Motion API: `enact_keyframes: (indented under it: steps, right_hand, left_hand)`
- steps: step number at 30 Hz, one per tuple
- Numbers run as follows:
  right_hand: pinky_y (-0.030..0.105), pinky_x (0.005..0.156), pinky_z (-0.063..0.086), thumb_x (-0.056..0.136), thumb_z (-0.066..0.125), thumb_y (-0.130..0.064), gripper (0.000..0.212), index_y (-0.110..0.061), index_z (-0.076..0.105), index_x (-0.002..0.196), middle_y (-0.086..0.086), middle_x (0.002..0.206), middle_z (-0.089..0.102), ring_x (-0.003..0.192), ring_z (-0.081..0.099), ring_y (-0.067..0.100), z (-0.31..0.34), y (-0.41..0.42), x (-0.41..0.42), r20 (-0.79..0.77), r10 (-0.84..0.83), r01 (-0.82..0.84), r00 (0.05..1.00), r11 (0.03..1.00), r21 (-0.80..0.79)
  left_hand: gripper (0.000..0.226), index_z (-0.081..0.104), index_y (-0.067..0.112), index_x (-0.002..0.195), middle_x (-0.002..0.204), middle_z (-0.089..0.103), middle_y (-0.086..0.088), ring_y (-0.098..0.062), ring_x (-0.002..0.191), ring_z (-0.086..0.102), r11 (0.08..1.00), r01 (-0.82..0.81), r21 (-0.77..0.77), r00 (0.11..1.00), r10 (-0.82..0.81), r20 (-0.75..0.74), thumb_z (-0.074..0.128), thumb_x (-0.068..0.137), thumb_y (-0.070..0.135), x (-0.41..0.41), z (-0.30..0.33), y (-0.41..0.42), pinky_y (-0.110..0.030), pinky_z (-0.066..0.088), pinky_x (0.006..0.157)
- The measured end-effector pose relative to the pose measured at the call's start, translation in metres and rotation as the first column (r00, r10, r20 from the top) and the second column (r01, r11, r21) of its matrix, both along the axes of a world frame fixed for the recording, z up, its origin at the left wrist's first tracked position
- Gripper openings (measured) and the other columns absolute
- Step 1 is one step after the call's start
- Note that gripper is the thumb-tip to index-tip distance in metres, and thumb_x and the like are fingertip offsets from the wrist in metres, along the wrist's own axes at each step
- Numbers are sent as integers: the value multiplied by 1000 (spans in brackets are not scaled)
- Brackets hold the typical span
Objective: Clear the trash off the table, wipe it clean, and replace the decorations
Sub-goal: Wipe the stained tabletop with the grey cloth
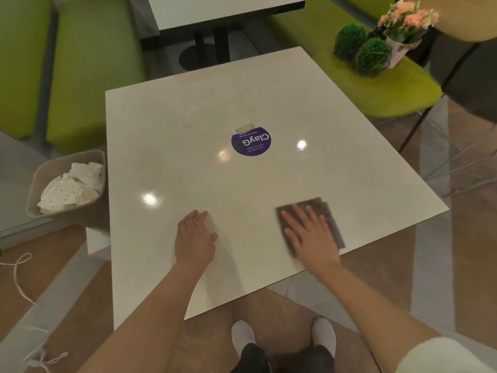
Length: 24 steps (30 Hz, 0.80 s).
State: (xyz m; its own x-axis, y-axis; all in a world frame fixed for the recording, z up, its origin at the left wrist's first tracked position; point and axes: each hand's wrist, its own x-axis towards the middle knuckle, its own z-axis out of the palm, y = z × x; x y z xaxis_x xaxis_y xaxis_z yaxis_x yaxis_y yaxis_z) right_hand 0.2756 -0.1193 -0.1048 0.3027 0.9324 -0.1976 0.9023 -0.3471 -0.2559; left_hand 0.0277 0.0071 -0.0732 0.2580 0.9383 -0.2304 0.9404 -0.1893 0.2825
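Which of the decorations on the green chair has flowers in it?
The white pot of pink flowers, farthest right; the two green moss balls beside it have none.

A second table [226,9] stands beyond, on a dark pedestal base [200,53]; green benches [91,65] flank it; white cord [18,275] loops over the floor at left.

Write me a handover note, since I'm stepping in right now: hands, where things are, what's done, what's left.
Left hand rests open on the table, holding nothing.
Right hand presses flat on the brown cloth near the table's near right edge.
Trash: crumpled papers sit in the bin left of the table; clearing looks done.
Wiping: under way.
Left: two green plant balls and the flower pot wait on the green seat to the right; put them back on the table.
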Motion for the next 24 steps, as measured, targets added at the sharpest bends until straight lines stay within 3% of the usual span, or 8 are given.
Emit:
enact_keyframes:
  steps: [4, 7, 12, 15, 18, 24]
  right_hand:
    - [41, 120, 1, 103, 22, -49, 50, -44, 15, 152, -12, 163, 5, 150, 1, 18, 4, 16, 47, 38, -198, 198, 980, 980, -18]
    - [42, 121, 0, 104, 23, -45, 50, -41, 15, 153, -9, 163, 6, 150, 0, 19, 7, 36, 35, 20, -315, 315, 949, 949, -23]
    - [44, 120, 1, 92, 5, -54, 63, -40, 24, 151, -6, 162, 15, 150, 7, 23, 6, 62, -50, -41, -50, 51, 998, 999, 11]
    - [40, 120, -5, 96, 9, -51, 58, -41, 26, 150, -9, 162, 15, 150, 4, 21, 7, 72, -94, -75, 80, -78, 994, 996, 36]
    - [39, 121, -4, 97, 10, -52, 55, -45, 25, 150, -14, 161, 14, 150, 3, 16, 4, 74, -87, -70, 157, -154, 985, 987, 39]
    - [42, 121, 3, 98, 12, -55, 53, -47, 19, 150, -13, 162, 11, 150, 5, 19, 0, 72, 16, 18, -79, 78, 997, 996, 38]
  left_hand:
    - [63, 29, 20, 149, 153, 24, -3, -25, 140, 21, 999, -24, -21, 999, 24, -21, 58, 94, 32, -2, -1, 6, -36, 33, 108]
    - [63, 28, 23, 148, 149, 27, 0, -24, 136, 25, 999, -29, -18, 997, 27, -74, 58, 94, 36, 0, 3, 7, -34, 35, 103]
    - [63, 32, 24, 144, 139, 32, -1, -24, 129, 30, 998, -41, -39, 994, 36, -106, 63, 90, 39, 4, 9, 13, -34, 36, 97]
    - [65, 36, 22, 140, 137, 34, -3, -25, 128, 32, 997, -44, -63, 990, 35, -135, 67, 86, 40, 9, 15, 20, -35, 36, 98]
    - [63, 38, 20, 139, 136, 36, -4, -25, 129, 33, 994, -58, -87, 985, 42, -170, 64, 86, 41, 14, 18, 28, -36, 36, 99]
    - [48, 40, 19, 137, 133, 40, -4, -23, 127, 37, 997, -72, -10, 982, 69, -176, 50, 95, 42, 20, 18, 39, -34, 35, 99]
